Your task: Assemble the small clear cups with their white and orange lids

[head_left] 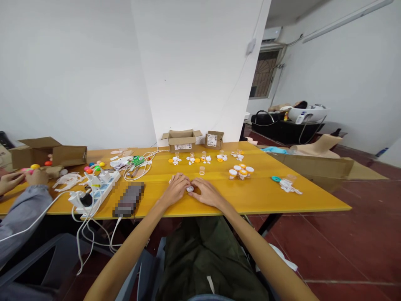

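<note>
Presently, lower centre: left hand (175,190) and right hand (206,192), half-curled, holding whitish piece (189,189); centre-right: capped cups (242,172), seemingly finished; centre: loose parts (208,159), seemingly pending.

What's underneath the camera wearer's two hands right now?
A small round white piece shows between the left hand and the right hand. Both hands cover whatever else may lie beneath, so that can't be seen.
</note>
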`<state>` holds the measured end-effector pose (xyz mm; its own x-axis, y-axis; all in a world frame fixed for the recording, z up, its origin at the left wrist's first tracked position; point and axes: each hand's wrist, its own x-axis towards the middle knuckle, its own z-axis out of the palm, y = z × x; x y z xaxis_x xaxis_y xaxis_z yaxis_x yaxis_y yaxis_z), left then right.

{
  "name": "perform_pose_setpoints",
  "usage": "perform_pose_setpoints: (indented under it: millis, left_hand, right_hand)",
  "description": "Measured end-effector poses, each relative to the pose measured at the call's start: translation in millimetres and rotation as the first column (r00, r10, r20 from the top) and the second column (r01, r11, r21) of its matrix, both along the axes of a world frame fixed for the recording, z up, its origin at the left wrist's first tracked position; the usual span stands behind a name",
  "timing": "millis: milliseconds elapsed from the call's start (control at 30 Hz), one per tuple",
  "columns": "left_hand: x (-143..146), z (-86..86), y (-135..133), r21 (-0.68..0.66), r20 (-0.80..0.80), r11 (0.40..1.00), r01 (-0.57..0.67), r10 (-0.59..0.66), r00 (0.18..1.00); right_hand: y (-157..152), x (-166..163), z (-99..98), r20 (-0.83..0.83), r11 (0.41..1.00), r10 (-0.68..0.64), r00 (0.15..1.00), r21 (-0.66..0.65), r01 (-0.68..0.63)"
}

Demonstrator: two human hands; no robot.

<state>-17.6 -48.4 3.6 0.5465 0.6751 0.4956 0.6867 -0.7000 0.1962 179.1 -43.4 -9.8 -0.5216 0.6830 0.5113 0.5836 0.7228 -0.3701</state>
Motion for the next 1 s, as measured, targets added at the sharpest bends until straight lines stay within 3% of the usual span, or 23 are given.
perform_pose_setpoints:
  millis: [233,1000]
  left_hand:
    - [0.3,-0.3,0.8,0.046,-0.019,0.999,0.023,-0.022,1.0]
    - [2.0,-0.2,0.5,0.009,-0.027,1.0,0.02,-0.02,0.999]
  right_hand:
    - [0.7,-0.1,-0.4,0.012,1.0,0.003,1.0,0.008,-0.004]
    - [0.9,-0.1,-2.8,-0.001,1.0,0.01,1.0,0.01,-0.01]
